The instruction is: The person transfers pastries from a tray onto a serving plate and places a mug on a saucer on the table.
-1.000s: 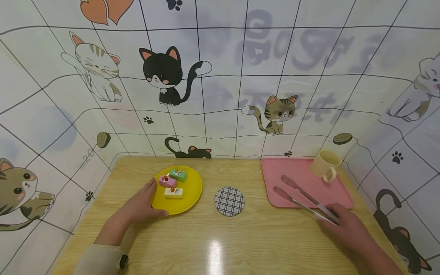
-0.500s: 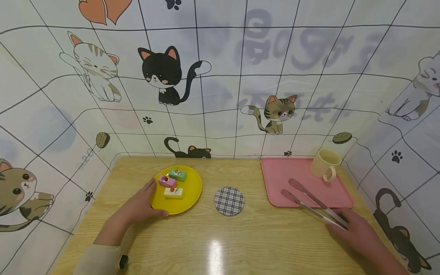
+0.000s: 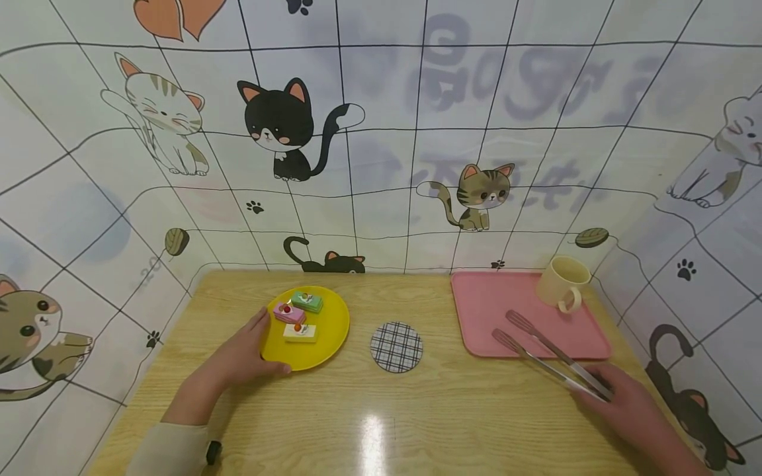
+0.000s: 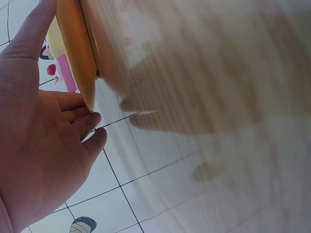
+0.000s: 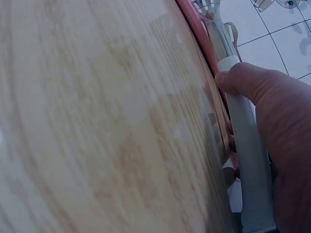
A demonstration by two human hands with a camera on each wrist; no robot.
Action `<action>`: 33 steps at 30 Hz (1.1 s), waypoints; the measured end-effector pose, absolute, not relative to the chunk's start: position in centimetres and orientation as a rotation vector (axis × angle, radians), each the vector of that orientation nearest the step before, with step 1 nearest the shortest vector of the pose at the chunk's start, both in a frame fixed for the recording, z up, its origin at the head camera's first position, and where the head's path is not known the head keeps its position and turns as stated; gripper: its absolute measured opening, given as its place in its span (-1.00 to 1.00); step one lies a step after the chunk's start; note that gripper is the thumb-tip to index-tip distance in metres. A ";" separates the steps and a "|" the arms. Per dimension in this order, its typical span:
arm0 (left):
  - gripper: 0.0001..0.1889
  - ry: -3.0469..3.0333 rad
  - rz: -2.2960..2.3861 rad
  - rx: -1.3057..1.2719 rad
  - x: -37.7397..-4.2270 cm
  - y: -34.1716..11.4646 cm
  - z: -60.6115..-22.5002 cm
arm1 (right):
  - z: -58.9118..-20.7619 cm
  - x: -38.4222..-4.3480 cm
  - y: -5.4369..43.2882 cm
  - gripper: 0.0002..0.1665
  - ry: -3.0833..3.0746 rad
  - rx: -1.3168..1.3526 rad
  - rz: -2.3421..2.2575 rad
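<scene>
My left hand (image 3: 247,350) holds the left side of a yellow plate (image 3: 333,324), thumb along its near rim and fingers at its far left. In the left wrist view the fingertips are right at the rim of the plate (image 4: 80,58). On the plate lie three small toy cake slices: a green one (image 3: 307,302), a pink one (image 3: 289,313) and a cream one (image 3: 300,333). My right hand (image 3: 625,400) grips metal tongs (image 3: 556,357) by the handle end, their two tips apart over a pink tray (image 3: 488,297). The right wrist view shows my thumb pressed on the tongs' handle (image 5: 248,126).
A cream mug (image 3: 562,281) stands on the tray's back right corner, its handle toward the front. Between plate and tray lies a round checked coaster (image 3: 396,347) on the wooden table (image 3: 381,410). A cat-print sheet (image 3: 387,158) encloses the back and both sides.
My right hand has moved to the right and slightly nearer with the tongs, so their tips have shifted right across the tray. My left hand and the plate stay in place.
</scene>
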State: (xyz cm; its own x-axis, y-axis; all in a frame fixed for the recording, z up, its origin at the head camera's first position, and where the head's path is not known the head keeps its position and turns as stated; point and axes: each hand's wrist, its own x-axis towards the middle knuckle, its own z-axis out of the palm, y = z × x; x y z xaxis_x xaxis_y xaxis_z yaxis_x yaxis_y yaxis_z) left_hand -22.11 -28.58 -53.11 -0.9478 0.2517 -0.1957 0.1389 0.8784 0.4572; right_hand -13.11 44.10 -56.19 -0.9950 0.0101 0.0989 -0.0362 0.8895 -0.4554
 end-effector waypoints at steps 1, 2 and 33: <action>0.47 2.800 0.653 0.296 -22.1 -28.6 -53.1 | -56.3 -13.1 44.2 -0.41 -2.951 0.020 0.717; 0.47 2.803 0.651 0.296 -22.1 -28.6 -53.1 | -56.3 -13.1 44.3 -0.42 -2.946 0.019 0.717; 0.48 2.797 0.665 0.285 -22.2 -28.7 -53.4 | -55.5 -13.3 45.0 -0.27 -3.104 0.004 0.717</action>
